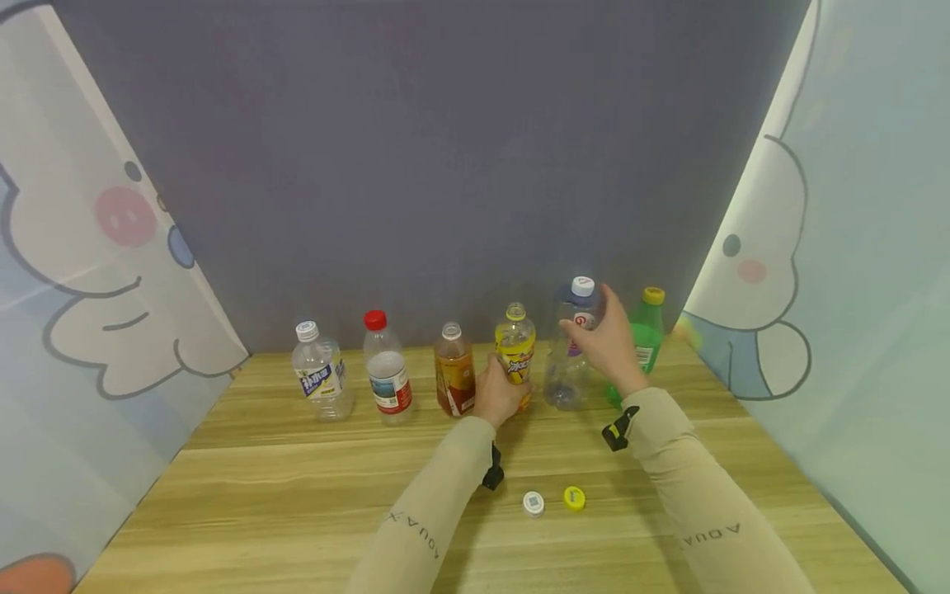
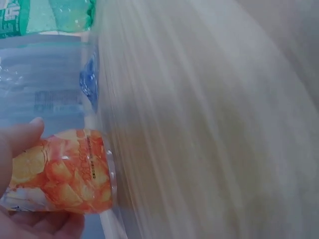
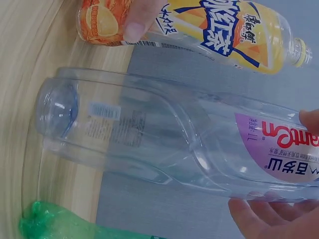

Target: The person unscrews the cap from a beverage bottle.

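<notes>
Yellow-labelled bottle [image 1: 514,337] is standing upright with its mouth uncovered, and the left hand [image 1: 496,394] is clamping round its lower part. Just right of that bottle, the right hand [image 1: 612,342] is gripping a tall clear bottle [image 1: 564,375], thumb and fingers pressing on opposite sides. Farther right of the yellow-labelled one, a green bottle [image 1: 647,326] is standing; just left of it, a brown bottle [image 1: 455,375]. In front of it, a loose white cap [image 1: 533,504] and a loose yellow cap [image 1: 574,498] are lying side by side.
</notes>
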### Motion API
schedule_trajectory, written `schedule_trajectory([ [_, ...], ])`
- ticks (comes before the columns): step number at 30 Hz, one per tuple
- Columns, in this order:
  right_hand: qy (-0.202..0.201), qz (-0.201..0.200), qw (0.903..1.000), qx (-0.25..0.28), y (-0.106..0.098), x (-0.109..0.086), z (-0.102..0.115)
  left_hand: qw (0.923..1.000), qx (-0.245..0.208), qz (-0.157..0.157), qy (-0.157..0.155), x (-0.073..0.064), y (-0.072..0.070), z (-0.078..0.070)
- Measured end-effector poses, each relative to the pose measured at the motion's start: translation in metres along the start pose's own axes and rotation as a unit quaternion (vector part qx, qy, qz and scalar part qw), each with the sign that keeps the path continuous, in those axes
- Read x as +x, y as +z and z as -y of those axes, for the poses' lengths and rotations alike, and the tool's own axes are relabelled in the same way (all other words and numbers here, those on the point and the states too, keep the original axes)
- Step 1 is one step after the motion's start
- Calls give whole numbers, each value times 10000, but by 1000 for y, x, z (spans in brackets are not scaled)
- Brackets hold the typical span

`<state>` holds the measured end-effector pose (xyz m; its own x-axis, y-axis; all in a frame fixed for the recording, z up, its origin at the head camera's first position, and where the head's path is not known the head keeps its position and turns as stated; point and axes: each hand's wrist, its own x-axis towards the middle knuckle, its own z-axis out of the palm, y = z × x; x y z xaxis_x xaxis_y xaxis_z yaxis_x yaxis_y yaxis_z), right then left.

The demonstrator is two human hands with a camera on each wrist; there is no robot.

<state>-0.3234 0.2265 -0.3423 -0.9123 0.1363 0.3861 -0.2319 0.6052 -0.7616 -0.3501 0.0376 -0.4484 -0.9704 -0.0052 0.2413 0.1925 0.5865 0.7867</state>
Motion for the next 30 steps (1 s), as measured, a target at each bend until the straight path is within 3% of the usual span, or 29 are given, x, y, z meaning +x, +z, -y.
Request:
schedule_trajectory([
  [5,150,-113,9998,-15,-1,0,0,9998,135,-96,-125,1,2,0],
  [13,177,-140,9997,-100,-1,-5,0,9996,-98,-69,-240,0,0,0],
  [23,166,-61,9998,-16,-3,-14,2,9990,-97,253,-355,-6,-7,-5],
  [30,168,61,9998,-96,-7,-22,5,9977,-57,442,-513,-19,-13,-9],
])
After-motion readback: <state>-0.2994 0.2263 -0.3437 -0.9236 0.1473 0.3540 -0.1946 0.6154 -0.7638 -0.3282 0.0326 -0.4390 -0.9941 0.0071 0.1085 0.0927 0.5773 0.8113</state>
